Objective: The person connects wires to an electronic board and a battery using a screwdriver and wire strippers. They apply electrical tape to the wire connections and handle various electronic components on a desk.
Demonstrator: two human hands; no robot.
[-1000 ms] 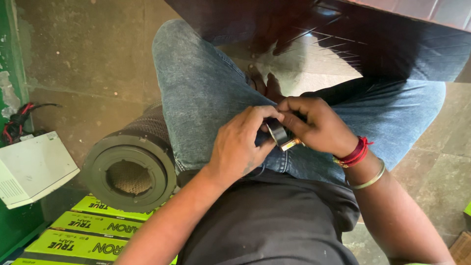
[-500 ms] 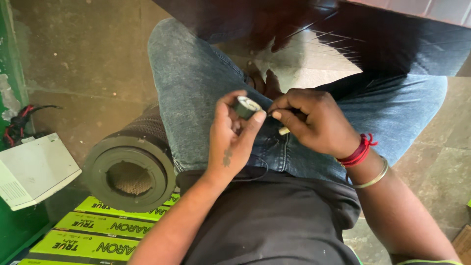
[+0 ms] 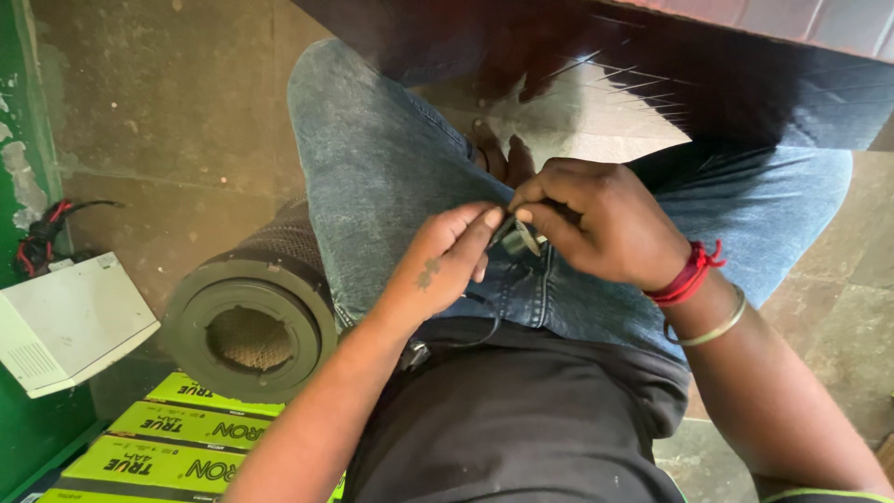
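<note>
I sit with my jeans-clad legs [image 3: 391,158] under me and both hands meet over my lap. My left hand [image 3: 445,263] and my right hand [image 3: 605,224] pinch the same small dark object with a shiny metal part [image 3: 515,238] between their fingertips. Fingers hide most of it, so its exact shape is unclear. My right wrist carries a red thread band [image 3: 687,275] and a thin metal bangle [image 3: 712,326]. A black shirt [image 3: 521,419] covers my lower body in view.
A dark cylindrical filter [image 3: 256,321] with a mesh core lies against my left thigh. Yellow-green cartons [image 3: 186,438] lie below it. A white box [image 3: 65,321] and red-black wires [image 3: 42,233] sit by the green wall. A dark slab [image 3: 670,74] overhangs my knees.
My left hand, which had lifted a small round piece, has come back down. Both hands now close together on the small object just above my lap.
</note>
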